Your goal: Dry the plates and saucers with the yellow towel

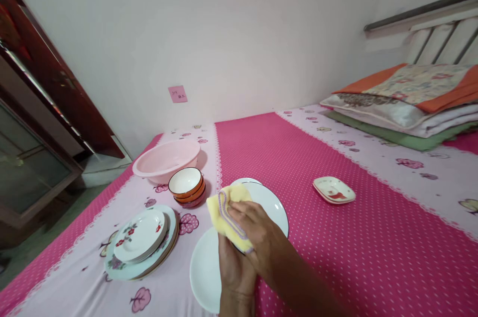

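Observation:
My right hand [257,225] presses a folded yellow cloth [218,215] with purple edging, its fingers bent over it. Under the cloth, my left hand [235,267] supports a dish that is almost wholly hidden; only a bit of dark rim shows. Behind my hands lies a large white plate [276,210] with a thin dark rim, and another white plate [244,180] peeks out past it. A plain white plate [205,272] rests beside my left wrist, partly covered by it.
Stacked floral plates [140,235], orange-sided bowls [185,181] and a pink basin [164,158] stand on the left. Small squarish dishes [333,189] lie to the right. Folded bedding [407,100] is piled at the far right of the pink bedspread [373,247]; a wall rises behind.

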`<state>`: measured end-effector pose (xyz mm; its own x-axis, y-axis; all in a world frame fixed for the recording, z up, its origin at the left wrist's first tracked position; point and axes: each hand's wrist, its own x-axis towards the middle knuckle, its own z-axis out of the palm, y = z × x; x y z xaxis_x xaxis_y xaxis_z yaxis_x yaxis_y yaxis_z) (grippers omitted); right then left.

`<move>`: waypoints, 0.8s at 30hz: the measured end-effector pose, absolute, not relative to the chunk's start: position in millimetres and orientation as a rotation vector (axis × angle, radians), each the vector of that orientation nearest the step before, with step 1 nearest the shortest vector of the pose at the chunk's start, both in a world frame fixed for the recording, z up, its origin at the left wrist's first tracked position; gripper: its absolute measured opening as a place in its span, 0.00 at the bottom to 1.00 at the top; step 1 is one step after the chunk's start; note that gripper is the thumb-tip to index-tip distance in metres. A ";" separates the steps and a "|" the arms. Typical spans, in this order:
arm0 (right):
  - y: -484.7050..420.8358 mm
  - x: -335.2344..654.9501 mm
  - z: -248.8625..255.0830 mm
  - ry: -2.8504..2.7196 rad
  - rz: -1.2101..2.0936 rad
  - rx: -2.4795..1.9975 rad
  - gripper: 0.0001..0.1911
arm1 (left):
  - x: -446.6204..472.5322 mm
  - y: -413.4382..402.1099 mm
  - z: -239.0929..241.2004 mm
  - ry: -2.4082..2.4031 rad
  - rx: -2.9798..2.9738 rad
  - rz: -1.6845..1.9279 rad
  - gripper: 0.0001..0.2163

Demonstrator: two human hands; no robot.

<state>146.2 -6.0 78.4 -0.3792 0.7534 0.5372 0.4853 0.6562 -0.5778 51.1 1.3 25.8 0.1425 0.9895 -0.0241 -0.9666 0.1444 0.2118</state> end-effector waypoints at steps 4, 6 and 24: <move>7.7 157.7 65.5 -1.997 0.302 -1.065 0.48 | 57.5 2.5 29.5 0.162 0.145 1.405 0.19; 13.1 165.9 63.0 -2.019 0.253 -1.137 0.48 | 58.5 2.7 31.1 0.187 0.148 1.412 0.19; -23.0 187.8 71.6 -2.199 0.132 -1.035 0.28 | 21.3 7.6 27.5 0.307 0.306 1.623 0.20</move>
<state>187.8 -23.0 71.6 -0.4419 0.7112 0.5467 0.6407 0.6768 -0.3626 21.3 7.6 27.5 -0.0718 0.9973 0.0135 -0.9235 -0.0716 0.3769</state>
